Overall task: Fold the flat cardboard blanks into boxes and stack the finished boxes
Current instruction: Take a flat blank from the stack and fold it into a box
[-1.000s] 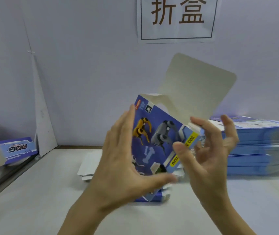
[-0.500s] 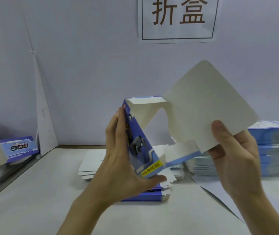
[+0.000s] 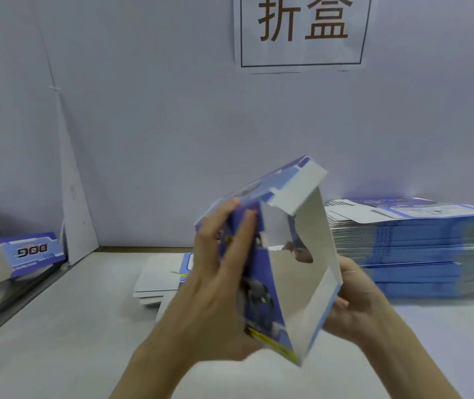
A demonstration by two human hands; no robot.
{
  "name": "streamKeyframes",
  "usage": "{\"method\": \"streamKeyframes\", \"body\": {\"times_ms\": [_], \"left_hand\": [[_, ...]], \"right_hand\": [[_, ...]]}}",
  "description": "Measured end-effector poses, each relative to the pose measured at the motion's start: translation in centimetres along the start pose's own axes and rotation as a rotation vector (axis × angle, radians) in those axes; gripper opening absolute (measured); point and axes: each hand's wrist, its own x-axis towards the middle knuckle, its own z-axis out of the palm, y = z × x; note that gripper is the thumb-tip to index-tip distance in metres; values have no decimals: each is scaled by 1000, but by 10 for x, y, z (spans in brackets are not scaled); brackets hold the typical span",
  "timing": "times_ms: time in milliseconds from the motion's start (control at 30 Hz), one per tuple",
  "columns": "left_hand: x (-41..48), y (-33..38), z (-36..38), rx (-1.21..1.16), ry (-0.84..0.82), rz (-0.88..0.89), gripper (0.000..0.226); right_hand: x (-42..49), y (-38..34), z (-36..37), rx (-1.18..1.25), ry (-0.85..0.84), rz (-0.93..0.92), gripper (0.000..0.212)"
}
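Sign [image 3: 302, 30]: white sheet on the back wall, thin black frame, two large brown characters "折盒".

Box [image 3: 260, 286]: partly formed, held in the air over the table [image 3: 57, 326] between both hands. Blue printed outer face with a dark robot-dog figure. There is a yellow strip along the lower edge, its lettering too blurred to read. The white inside shows through the open end, and one white-lined flap stands out at the top.

Left hand [image 3: 218, 283]: holds the printed face, with the fingers spread upward along it.

Right hand [image 3: 356, 306]: on the far side of the box, cupping the lower right wall with curled fingers. The hands are apart, with the box between them.

Stack of flat blanks [image 3: 417, 249]: tall blue-edged pile on the table, to the right of the hands. The print on the top sheet is not legible.

Small pile of blanks [image 3: 158, 277]: white side up, on the table behind the left hand.

Finished box [image 3: 32, 250]: far left, blue and white, marked "DOG", which reads upside down from here.

White card [image 3: 71, 197]: a tall triangular piece leaning in the left corner.
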Motion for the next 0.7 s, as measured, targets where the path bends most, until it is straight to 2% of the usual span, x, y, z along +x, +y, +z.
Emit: {"method": "streamKeyframes", "body": {"times_ms": [67,100,167,233,333,433,500,567,633,700], "left_hand": [[-4,6,8,31,-121,49,118],[-4,11,11,37,-129,52,118],[-2,12,10,21,-58,19,120],[3,10,0,-6,8,-31,128],[8,-3,-16,2,60,-88,126],[9,-10,-22,-3,75,-138,127],[9,-11,-22,21,87,-123,137],[9,-7,-22,18,83,-75,140],[9,0,-19,-27,20,-46,131],[8,5,-15,-41,-31,-38,119]], "right_hand": [[-10,-4,0,30,-54,41,29],[-14,-8,1,29,-70,27,30],[-23,-16,7,20,-53,-50,44],[-27,-23,12,-34,25,-138,45],[-27,-30,12,-109,210,-281,17],[-25,-30,11,-78,261,-360,22],[-22,-23,11,-83,236,-295,23],[-20,-14,11,-62,135,-97,18],[-16,-8,6,62,-5,130,25],[-16,-6,2,128,-9,210,38]]}}
